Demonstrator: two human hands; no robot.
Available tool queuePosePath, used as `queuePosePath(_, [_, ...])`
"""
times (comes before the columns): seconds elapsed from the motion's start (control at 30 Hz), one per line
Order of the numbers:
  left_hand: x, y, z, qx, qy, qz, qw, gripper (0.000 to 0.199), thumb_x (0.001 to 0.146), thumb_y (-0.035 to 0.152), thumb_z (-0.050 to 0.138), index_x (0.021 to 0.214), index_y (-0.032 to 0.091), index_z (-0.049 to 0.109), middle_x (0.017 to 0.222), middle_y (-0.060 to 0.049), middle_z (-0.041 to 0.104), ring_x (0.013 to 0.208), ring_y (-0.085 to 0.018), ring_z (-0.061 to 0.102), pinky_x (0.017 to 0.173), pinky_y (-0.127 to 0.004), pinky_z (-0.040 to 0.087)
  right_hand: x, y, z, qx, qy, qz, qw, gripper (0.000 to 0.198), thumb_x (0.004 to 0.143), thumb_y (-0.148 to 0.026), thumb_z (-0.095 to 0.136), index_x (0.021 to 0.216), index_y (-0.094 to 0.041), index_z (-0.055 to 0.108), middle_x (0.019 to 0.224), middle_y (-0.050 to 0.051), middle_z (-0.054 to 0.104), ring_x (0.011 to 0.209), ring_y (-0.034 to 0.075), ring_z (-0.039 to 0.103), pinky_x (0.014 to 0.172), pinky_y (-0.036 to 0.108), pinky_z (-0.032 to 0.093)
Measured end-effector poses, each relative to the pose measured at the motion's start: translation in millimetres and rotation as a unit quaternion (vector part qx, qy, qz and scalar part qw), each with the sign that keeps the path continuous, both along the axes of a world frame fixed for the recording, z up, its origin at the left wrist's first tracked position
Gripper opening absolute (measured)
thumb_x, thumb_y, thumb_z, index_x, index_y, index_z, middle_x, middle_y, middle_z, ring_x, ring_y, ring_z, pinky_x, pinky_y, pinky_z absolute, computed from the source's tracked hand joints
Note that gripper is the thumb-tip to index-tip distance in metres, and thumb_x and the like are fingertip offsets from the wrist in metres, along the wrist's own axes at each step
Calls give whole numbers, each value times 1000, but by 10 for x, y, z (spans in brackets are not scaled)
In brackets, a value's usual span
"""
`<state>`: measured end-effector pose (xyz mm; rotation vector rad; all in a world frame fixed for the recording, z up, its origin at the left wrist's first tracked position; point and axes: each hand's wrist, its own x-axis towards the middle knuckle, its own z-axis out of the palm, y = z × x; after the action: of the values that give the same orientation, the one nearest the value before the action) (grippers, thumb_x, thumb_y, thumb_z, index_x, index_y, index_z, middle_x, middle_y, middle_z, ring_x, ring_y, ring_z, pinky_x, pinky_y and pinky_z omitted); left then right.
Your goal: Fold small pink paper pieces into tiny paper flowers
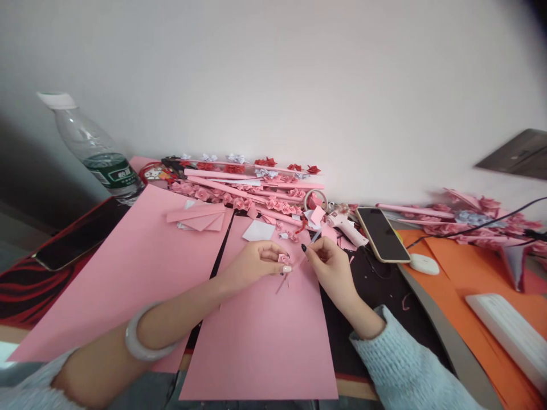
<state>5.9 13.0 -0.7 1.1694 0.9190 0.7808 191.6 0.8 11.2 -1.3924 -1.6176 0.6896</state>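
Note:
My left hand (260, 259) pinches a small pink paper rose (284, 259) between thumb and fingers. From beneath the rose a thin stick (281, 283) slants down over a pink paper sheet (265, 336). To the right, my right hand (331, 265) is closed in a pinch, its fingertips a short way from the rose. Whatever lies between those fingertips is too small to make out. A white paper square (258, 230) rests just beyond my left hand. Behind my right hand lies a white glue gun (348, 228).
Paper flowers and rolled pink sticks (256, 191) are heaped along the wall. A water bottle (106, 154) leans at the left, beside a dark phone (81, 233). At the right are another phone (382, 233), a white case (424, 263), orange sheets (453, 279) and a white keyboard (508, 330).

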Motion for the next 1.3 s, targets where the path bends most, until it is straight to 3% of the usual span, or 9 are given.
queuePosePath(0.17, [-13,27,27,-49,-64,-5,997,31,70,32,70,92,13,61,97,-10,69,91,-20,65,85,-32,49,52,44,-17,19,-38,-24,999,6,78,-20,54,75,-18,58,71,3,61,61,15,53,59,27,41])
queuePosePath(0.3, [-12,63,51,-137,-119,38,983,33,83,40,53,99,12,60,104,-14,66,95,-22,65,85,-32,49,89,67,8,43,-54,-30,997,19,79,-15,49,93,-18,62,94,7,65,67,16,56,58,28,44])
queuePosePath(0.4, [-18,87,44,-186,-147,38,971,35,87,39,45,103,12,60,107,-15,66,97,-21,64,86,-31,49,89,56,43,89,-60,-14,994,15,82,-16,48,82,-19,63,104,9,61,82,19,57,53,26,43])
queuePosePath(0.5, [-26,91,30,-215,-178,18,960,37,89,38,41,104,11,60,108,-14,65,97,-20,64,88,-30,48,55,19,67,113,-77,23,990,14,83,-18,50,76,-19,62,102,9,58,84,19,57,52,26,42])
queuePosePath(0.7, [-16,69,46,-211,-217,-38,952,39,90,36,39,114,10,56,114,-14,62,102,-21,61,95,-33,43,-23,-30,31,126,-99,105,982,18,80,-13,54,93,-21,63,104,9,55,91,20,55,63,30,48])
queuePosePath(0.9, [2,58,85,-211,-202,-43,955,38,91,31,36,114,7,54,114,-16,61,104,-23,60,100,-37,37,-2,8,-23,121,-87,110,983,17,78,-9,54,85,-21,63,98,7,55,87,19,56,68,31,48])
queuePosePath(1.3, [9,35,112,-204,-145,-30,968,35,87,34,42,107,8,56,116,-17,60,99,-25,62,94,-39,41,-1,3,-34,69,-67,118,988,19,75,-3,53,78,-19,62,92,5,54,81,17,55,64,28,45])
